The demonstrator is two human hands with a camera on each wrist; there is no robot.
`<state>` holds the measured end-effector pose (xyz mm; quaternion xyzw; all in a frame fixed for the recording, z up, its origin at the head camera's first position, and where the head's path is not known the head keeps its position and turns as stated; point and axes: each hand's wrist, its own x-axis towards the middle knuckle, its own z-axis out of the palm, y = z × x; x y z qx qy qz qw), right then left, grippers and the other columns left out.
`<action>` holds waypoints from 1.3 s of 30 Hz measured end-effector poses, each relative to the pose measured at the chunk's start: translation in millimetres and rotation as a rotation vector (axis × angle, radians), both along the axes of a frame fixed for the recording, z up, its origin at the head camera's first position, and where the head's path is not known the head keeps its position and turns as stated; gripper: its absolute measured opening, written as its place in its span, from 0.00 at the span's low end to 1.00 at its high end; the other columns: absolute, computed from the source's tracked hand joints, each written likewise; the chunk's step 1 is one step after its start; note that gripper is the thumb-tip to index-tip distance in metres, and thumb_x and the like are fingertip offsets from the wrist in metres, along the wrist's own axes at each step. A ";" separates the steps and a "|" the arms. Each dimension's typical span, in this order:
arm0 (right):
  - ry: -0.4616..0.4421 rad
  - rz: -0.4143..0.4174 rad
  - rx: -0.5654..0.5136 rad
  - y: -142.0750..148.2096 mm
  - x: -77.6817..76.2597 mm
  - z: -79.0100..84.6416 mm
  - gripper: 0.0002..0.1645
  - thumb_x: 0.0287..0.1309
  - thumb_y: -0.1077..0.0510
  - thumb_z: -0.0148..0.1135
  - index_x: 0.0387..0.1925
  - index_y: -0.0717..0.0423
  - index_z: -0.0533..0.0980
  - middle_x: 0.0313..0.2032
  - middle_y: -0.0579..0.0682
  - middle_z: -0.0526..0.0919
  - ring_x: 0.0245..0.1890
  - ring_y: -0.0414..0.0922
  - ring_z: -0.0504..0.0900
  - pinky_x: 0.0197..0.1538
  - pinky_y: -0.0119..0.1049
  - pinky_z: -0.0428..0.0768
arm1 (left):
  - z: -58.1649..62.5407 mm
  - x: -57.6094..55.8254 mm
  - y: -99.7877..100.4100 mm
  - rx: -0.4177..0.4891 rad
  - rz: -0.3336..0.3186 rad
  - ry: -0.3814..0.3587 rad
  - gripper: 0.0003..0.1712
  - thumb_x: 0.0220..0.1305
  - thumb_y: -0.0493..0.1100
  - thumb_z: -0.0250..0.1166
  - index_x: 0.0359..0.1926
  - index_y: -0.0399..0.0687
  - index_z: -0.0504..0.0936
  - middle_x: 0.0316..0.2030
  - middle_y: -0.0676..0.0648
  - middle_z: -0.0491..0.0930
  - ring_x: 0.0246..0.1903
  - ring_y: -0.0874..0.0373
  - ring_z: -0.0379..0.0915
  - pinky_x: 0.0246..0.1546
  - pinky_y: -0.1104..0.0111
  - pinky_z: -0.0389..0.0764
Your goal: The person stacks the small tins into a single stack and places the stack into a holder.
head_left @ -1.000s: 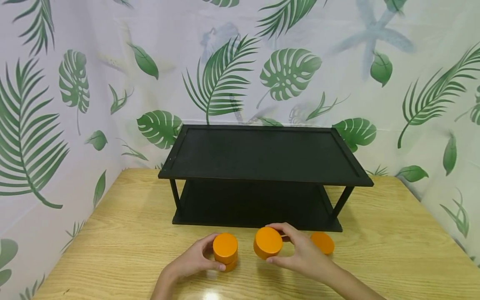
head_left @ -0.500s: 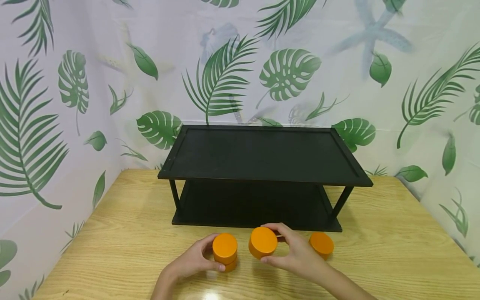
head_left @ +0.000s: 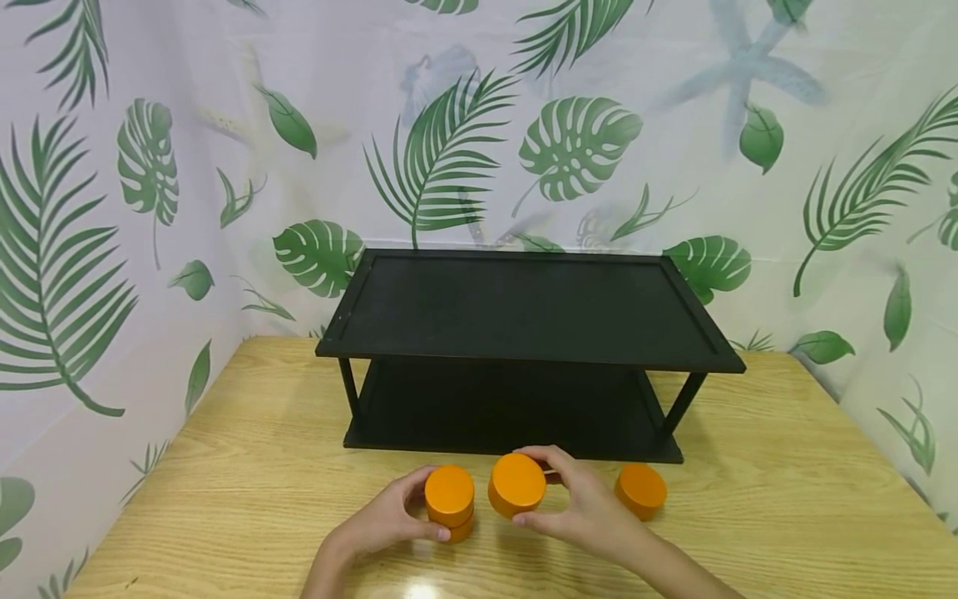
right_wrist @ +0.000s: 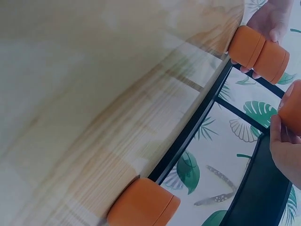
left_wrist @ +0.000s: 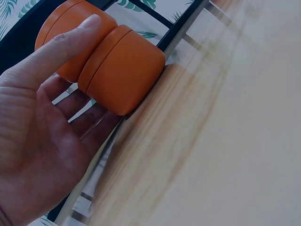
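Note:
Two orange round lidded jars stand stacked on the table in the head view. My left hand (head_left: 392,517) grips the stack from its left side, thumb in front. In the left wrist view the thumb lies across the upper jar (left_wrist: 66,28), with the lower jar (left_wrist: 129,70) under it on the wood. Just right of the stack my right hand (head_left: 580,507) holds another orange jar (head_left: 516,484) above the table, pinched between thumb and fingers. A further jar (head_left: 641,491) stands on the table beyond the right forearm, also seen as a jar (right_wrist: 143,205) in the right wrist view.
Behind the hands stands a black two-level rack (head_left: 524,308) with corner posts. Its front lower edge lies close behind the jars. The wooden table (head_left: 247,466) runs up to a leaf-print cloth (head_left: 569,150) at the back and sides.
My right hand has moved left with its jar, closer to the stack. The left hand and the stacked jars have stayed in place.

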<state>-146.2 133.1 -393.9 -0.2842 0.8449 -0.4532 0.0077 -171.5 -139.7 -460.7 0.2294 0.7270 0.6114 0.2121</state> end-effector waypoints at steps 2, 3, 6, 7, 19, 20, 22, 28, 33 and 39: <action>-0.001 -0.004 0.004 -0.8 0.0 -0.5 0.36 0.44 0.48 0.71 0.55 0.54 0.68 0.48 0.45 0.74 0.46 0.42 0.73 0.50 0.38 0.75 | 0.0 0.0 -0.1 0.002 -0.001 0.001 0.37 0.52 0.40 0.70 0.61 0.42 0.65 0.56 0.47 0.69 0.58 0.49 0.61 0.61 0.51 0.55; -0.004 -0.007 0.004 -1.3 0.1 -0.2 0.36 0.44 0.48 0.71 0.55 0.53 0.68 0.48 0.44 0.74 0.46 0.42 0.73 0.50 0.38 0.75 | 0.0 -0.1 -0.2 0.001 -0.001 0.002 0.37 0.52 0.41 0.70 0.61 0.42 0.65 0.56 0.47 0.68 0.58 0.49 0.60 0.61 0.51 0.55; -0.015 -0.009 0.006 -2.8 0.5 0.5 0.36 0.45 0.47 0.71 0.55 0.53 0.68 0.48 0.44 0.74 0.46 0.42 0.73 0.50 0.37 0.74 | 0.0 -0.2 -0.4 0.002 -0.003 0.004 0.37 0.52 0.41 0.70 0.62 0.42 0.64 0.56 0.46 0.68 0.58 0.49 0.60 0.61 0.51 0.55; -0.018 -0.010 0.008 -3.2 0.7 0.8 0.36 0.45 0.47 0.71 0.55 0.53 0.68 0.48 0.44 0.74 0.46 0.42 0.73 0.50 0.37 0.74 | -0.1 -0.2 -0.4 0.002 -0.003 0.004 0.37 0.52 0.41 0.70 0.62 0.42 0.64 0.56 0.46 0.68 0.58 0.49 0.60 0.61 0.51 0.55; -0.045 0.007 -0.015 -8.6 2.4 2.8 0.36 0.45 0.49 0.71 0.55 0.55 0.68 0.49 0.45 0.74 0.46 0.43 0.73 0.51 0.37 0.74 | -1.5 0.1 -0.8 0.020 -0.009 0.018 0.36 0.51 0.40 0.70 0.61 0.42 0.65 0.55 0.47 0.69 0.57 0.50 0.62 0.60 0.53 0.58; -0.046 0.007 -0.014 -8.8 2.3 2.6 0.36 0.45 0.49 0.71 0.55 0.55 0.68 0.49 0.45 0.74 0.47 0.43 0.73 0.51 0.37 0.74 | -1.4 0.2 -0.7 0.021 -0.009 0.017 0.36 0.51 0.39 0.70 0.61 0.42 0.65 0.55 0.46 0.69 0.57 0.50 0.62 0.60 0.53 0.58; -0.050 0.008 -0.013 -9.4 2.2 2.2 0.36 0.45 0.49 0.71 0.56 0.55 0.68 0.49 0.45 0.74 0.47 0.43 0.73 0.51 0.37 0.74 | -1.3 0.1 -0.6 0.021 -0.009 0.014 0.36 0.52 0.39 0.70 0.61 0.42 0.65 0.55 0.47 0.69 0.57 0.50 0.62 0.60 0.53 0.57; -0.054 0.011 -0.029 -12.0 1.9 1.2 0.37 0.44 0.51 0.72 0.56 0.55 0.67 0.50 0.46 0.74 0.47 0.43 0.73 0.51 0.38 0.74 | -1.4 -0.2 -0.4 0.025 -0.012 0.015 0.36 0.52 0.39 0.70 0.61 0.42 0.65 0.55 0.47 0.70 0.57 0.51 0.62 0.60 0.54 0.57; -0.037 0.013 -0.033 -13.6 2.0 1.2 0.37 0.44 0.50 0.72 0.55 0.54 0.68 0.49 0.45 0.74 0.47 0.43 0.73 0.51 0.38 0.74 | -1.2 -0.3 -0.4 0.025 -0.014 0.021 0.35 0.52 0.39 0.70 0.60 0.42 0.66 0.55 0.47 0.70 0.56 0.52 0.63 0.60 0.54 0.58; 0.013 0.026 -0.033 -15.4 0.1 0.7 0.35 0.44 0.50 0.72 0.54 0.52 0.68 0.47 0.43 0.74 0.46 0.43 0.74 0.50 0.41 0.75 | -1.3 -0.7 -0.7 0.028 -0.020 0.022 0.35 0.51 0.38 0.70 0.60 0.42 0.66 0.55 0.47 0.70 0.56 0.52 0.64 0.59 0.54 0.59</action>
